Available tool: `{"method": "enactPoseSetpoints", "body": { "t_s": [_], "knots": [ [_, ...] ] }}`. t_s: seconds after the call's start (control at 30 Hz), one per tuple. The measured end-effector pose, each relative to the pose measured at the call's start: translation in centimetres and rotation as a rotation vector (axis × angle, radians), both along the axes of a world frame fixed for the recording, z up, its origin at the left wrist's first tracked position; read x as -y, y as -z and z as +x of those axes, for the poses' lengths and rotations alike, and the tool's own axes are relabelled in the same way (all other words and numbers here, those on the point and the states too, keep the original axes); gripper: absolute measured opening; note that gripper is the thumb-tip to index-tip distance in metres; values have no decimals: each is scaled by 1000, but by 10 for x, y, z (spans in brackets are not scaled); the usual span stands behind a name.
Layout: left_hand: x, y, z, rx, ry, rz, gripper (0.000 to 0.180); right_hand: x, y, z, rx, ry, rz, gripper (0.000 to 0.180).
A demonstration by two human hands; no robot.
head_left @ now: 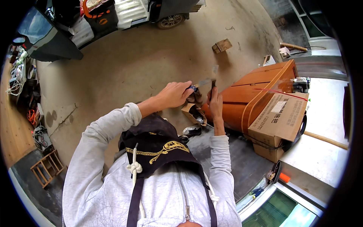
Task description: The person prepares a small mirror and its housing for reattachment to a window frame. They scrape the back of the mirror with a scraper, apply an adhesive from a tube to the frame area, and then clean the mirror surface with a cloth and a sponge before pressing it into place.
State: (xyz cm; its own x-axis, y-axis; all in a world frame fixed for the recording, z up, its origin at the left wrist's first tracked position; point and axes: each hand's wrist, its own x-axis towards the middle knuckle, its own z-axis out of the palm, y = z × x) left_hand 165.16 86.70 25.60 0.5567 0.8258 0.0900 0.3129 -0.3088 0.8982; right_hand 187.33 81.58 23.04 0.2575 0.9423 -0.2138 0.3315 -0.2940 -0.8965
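My left hand [172, 94] is closed round the blue handle of a scraper with a flat, pale blade [204, 81]. Just right of it, my right hand [215, 103] grips a narrow dark-handled tool [213, 83], held upright. A pale, blurred flat piece [215, 69] shows above that tool; whether it belongs to it I cannot tell. The scraper's blade reaches close to the dark tool, but contact is too blurred to make out. Below the hands are an open cardboard box [194, 114] and a dark shoe with a white edge [192, 131].
To the right stands an orange-brown wooden cabinet [242, 90], with a large cardboard carton [278, 121] against it. A wooden block [222, 45] lies on the concrete floor ahead. A vehicle [132, 15] is parked at the far left. A small wooden rack [47, 168] is at lower left.
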Motion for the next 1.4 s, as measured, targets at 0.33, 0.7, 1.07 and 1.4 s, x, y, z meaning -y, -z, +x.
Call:
{"method": "enactPoseSetpoints", "body": {
  "t_s": [0.33,0.7,1.07,1.4],
  "knots": [
    [-35,26,-5,13,-209,-257,32,-15,15,-21,-663,267,-100,50],
    [-23,21,12,-158,-15,0,31,-16,15,-23,-551,255,-110,51],
    [-33,31,29,-161,-23,-9,31,-15,18,-17,-311,281,-49,56],
    [-66,59,49,-99,-191,30,41,-11,3,2,-659,280,-190,52]
  ]
}}
